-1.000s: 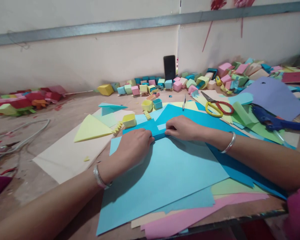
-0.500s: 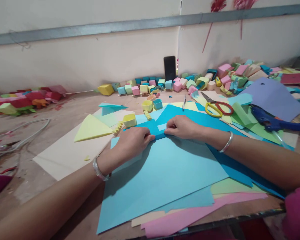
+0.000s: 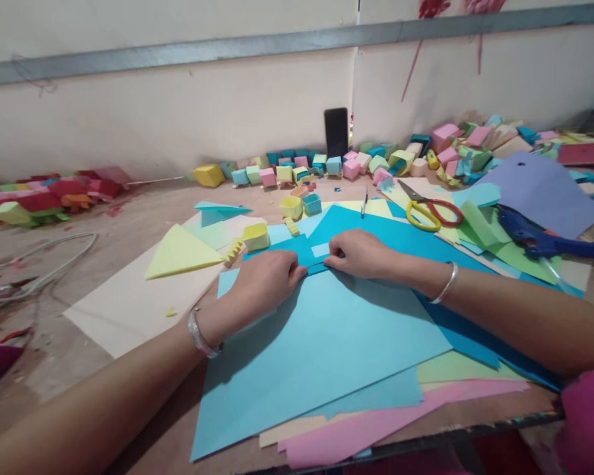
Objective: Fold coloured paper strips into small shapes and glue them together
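My left hand [image 3: 262, 284] and my right hand [image 3: 359, 254] meet over a small piece of dark blue folded paper [image 3: 313, 254]. Both hands have their fingers curled and pressed down on its folded edge. The piece lies on a large light blue sheet [image 3: 327, 343] atop a stack of blue, green and pink sheets. Each wrist wears a silver bangle. Most of the folded piece is hidden under my fingers.
Yellow-and-red scissors [image 3: 433, 211] and a blue glue gun [image 3: 534, 241] lie right of my hands. Several small paper cubes [image 3: 297, 175] and a black phone [image 3: 335, 132] line the wall. A yellow paper triangle [image 3: 181, 254] lies left, cables [image 3: 39, 264] farther left.
My two hands have pressed slightly closer together on the dark blue fold; otherwise nothing has moved.
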{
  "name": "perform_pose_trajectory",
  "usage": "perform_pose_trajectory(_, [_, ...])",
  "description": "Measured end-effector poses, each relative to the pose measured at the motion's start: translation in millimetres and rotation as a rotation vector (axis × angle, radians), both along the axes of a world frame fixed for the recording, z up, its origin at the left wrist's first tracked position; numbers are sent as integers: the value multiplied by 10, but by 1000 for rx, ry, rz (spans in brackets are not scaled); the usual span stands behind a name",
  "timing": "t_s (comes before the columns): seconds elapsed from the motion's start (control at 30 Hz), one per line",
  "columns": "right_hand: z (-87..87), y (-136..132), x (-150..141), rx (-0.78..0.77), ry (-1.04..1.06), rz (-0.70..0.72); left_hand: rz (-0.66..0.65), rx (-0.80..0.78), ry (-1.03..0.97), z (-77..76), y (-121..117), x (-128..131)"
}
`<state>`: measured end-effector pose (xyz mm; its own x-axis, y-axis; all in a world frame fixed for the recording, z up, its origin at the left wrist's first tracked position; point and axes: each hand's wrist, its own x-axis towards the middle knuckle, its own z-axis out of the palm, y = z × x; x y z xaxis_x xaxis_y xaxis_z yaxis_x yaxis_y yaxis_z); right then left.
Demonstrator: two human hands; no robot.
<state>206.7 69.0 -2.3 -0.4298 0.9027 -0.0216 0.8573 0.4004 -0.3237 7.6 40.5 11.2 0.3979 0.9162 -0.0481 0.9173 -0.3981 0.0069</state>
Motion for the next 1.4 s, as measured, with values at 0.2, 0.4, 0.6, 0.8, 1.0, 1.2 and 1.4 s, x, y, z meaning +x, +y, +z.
perform_pose_trajectory(0.2, [10,-14,-20,3,-66,-3,17,-15,75,41,10,14])
perform_pose_trajectory(0.4, [30,-11,-38,11,-132,-34,38,-76,148,128,15,36])
perform_pose_trajectory(0.6, [59,11,-32,-4,-167,-15,43,-117,260,146,61,9])
perform_pose_trajectory(0.8, [89,31,-16,-27,-182,32,26,-144,296,142,96,-85])
perform_pose_trajectory(1.0, [127,39,78,-4,-206,82,2,-113,330,157,101,-184])
perform_pose_trajectory(1.2, [49,-213,-12,319,-357,352,-139,97,275,168,-125,-87])
perform_pose_trajectory(1.4, [-83,-532,-131,552,-426,509,-169,50,256,152,-325,112])
